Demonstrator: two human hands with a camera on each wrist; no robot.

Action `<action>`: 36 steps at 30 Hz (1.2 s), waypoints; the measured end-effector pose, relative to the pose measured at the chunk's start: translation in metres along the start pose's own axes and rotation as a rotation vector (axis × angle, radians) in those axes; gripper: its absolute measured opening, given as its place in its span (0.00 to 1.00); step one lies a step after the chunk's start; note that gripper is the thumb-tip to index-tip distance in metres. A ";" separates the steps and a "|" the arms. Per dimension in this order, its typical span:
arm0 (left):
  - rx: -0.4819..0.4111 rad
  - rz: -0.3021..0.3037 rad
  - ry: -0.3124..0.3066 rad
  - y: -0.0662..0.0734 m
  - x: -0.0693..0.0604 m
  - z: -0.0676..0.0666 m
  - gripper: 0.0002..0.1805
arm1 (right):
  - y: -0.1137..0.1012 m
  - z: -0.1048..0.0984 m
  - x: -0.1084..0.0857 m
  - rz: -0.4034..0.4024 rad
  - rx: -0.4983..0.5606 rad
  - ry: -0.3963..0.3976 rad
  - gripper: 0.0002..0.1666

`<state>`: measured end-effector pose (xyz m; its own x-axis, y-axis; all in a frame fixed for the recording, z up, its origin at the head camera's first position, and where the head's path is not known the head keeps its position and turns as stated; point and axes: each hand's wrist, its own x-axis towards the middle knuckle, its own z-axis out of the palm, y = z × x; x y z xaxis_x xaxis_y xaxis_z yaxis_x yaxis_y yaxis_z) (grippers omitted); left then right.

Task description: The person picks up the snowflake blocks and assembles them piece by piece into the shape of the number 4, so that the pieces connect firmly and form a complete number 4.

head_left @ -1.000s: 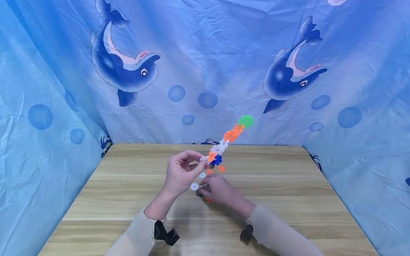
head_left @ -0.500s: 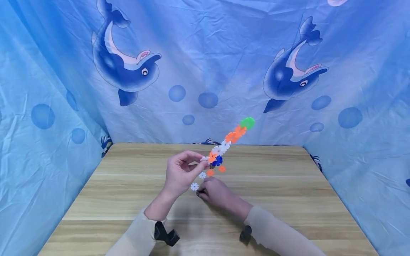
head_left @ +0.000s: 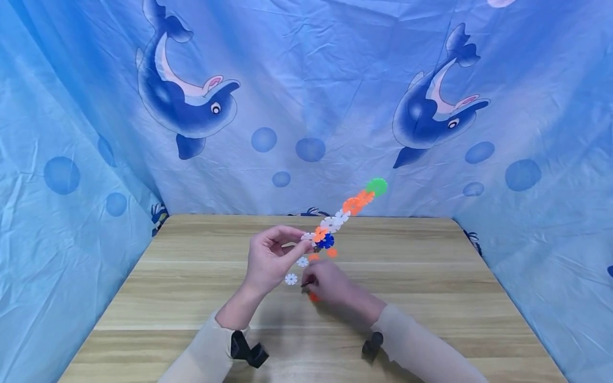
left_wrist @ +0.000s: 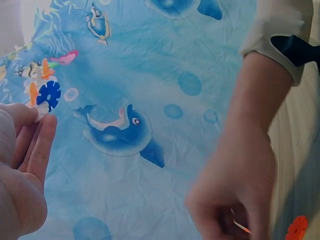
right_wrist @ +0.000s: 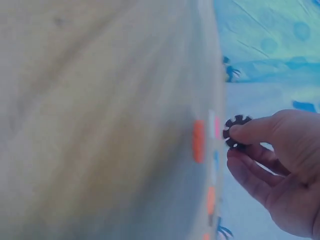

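My left hand [head_left: 275, 258] pinches a white piece at the lower end of a chain of interlocking snowflake discs [head_left: 354, 206]. From there the chain slants up to the right, with orange, blue and white discs, then orange ones and a green tip. Low over the table, my right hand [head_left: 332, 284] holds a single dark snowflake disc [right_wrist: 233, 121] between thumb and fingers. An orange disc [head_left: 313, 297] lies just below that hand. In the left wrist view the blue disc [left_wrist: 49, 97] shows near my left fingertips.
Loose white discs, one nearer [head_left: 291, 279] and one farther [head_left: 302, 261], lie on the wooden table [head_left: 191, 298] between the hands. Orange discs [head_left: 332, 252] lie behind my right hand. A blue dolphin-print cloth [head_left: 311, 106] hangs around the table's back and sides.
My right hand has taken the dark disc that lay beside the nearer white one and drawn it slightly right. The chain's green tip has swung a little right and down; my left hand stays put.
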<state>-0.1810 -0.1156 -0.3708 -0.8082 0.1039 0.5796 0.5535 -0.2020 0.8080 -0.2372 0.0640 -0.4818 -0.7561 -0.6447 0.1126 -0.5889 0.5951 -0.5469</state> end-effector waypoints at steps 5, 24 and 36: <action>0.001 -0.014 0.016 0.001 0.001 0.000 0.08 | 0.000 -0.028 -0.010 -0.044 -0.004 0.140 0.08; 0.011 -0.029 0.043 0.000 0.001 -0.003 0.08 | -0.020 -0.110 -0.050 -0.152 0.334 0.527 0.10; -0.007 -0.055 0.059 -0.003 0.002 0.000 0.09 | -0.046 -0.121 -0.056 -0.235 0.490 0.615 0.11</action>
<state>-0.1844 -0.1147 -0.3720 -0.8480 0.0572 0.5269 0.5066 -0.2046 0.8375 -0.2020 0.1311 -0.3624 -0.7335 -0.2632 0.6266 -0.6679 0.1082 -0.7364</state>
